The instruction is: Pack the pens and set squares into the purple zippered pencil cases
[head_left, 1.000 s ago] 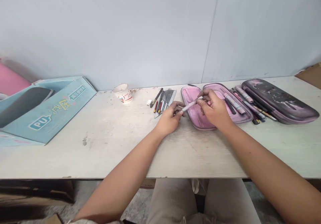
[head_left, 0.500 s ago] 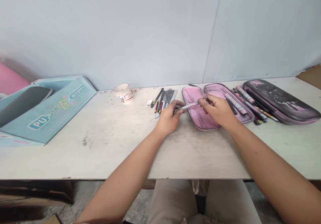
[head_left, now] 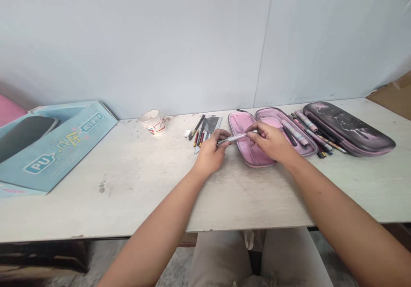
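Note:
A slim light-grey pen (head_left: 236, 137) is held level between my two hands, above the near left part of an open pink pencil case (head_left: 257, 160). My left hand (head_left: 212, 150) pinches its left end. My right hand (head_left: 266, 139) grips the other end with thumb and fingers, which hide the tip. In the case's right half lie a pastel striped marker (head_left: 294, 133) and a black pen (head_left: 290, 136). Just beyond my left hand, several dark pencils (head_left: 196, 127) and clear grey set squares (head_left: 212, 125) lie on the table.
A white paper cup (head_left: 153, 123) and a small white eraser (head_left: 187, 133) stand towards the wall. At left is a blue open box (head_left: 64, 150) with a dark object inside. Right of the pink case are several pens (head_left: 321, 139) and a closed black pencil case (head_left: 349, 126).
The view has shifted slightly, so table things sit a little further left. Both hands still hold the pen, my right hand's fingers now a little closer round its end.

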A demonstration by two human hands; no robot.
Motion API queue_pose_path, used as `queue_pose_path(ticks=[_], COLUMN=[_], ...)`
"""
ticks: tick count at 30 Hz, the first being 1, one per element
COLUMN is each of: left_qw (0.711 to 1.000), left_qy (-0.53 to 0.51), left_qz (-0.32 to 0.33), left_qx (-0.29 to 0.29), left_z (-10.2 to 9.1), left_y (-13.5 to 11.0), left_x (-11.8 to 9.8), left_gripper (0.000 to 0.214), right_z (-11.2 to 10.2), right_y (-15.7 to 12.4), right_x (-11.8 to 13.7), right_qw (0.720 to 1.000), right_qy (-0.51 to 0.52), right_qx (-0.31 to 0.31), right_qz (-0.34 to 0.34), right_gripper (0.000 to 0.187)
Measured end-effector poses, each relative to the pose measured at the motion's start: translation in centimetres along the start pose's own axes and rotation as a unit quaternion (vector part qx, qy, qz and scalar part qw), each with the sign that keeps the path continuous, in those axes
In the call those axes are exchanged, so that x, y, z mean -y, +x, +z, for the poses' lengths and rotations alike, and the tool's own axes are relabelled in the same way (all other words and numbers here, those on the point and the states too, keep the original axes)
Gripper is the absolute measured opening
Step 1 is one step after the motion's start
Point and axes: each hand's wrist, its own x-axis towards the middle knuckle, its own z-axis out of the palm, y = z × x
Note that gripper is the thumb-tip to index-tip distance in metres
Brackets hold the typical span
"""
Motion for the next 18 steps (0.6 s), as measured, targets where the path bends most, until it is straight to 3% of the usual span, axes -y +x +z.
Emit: queue_pose_path(ticks=[2,6,11,15,18], left_qw=[1.000,1.000,0.999,0.998,0.990], left_qy=[0.002,0.014,0.044,0.055,0.106], left_qz=[-0.002,0.005,0.015,0.030,0.073], left_qx=[-0.001,-0.013,-0.013,-0.021,-0.050], left_z=[-0.02,-0.08,-0.32,-0.53,-0.68], left_y=[0.01,-0.02,-0.04,0.07,0.03], left_x=[-0.04,-0.10,0.03,-0.04,-0.52], left_gripper=[0.019,0.020,0.018,0.018,0.016], right_z=[0.05,0.17,0.15,0.11,0.18], right_y=[0.03,0.08,0.04,0.05,0.12], right_x=[-0.06,-0.17,0.16,0.40,0.41], right_qw=[0.999,0.999,0.998,1.000,1.000], right_qy=[-0.026,0.026,-0.053,0.002,-0.001], right_qx=[-0.011,-0.003,-0.010,-0.001,0.016], right_qz=[0.014,-0.026,0.013,-0.031,-0.015], right_gripper=[0.031,0.030,0.038,0.027,0.029])
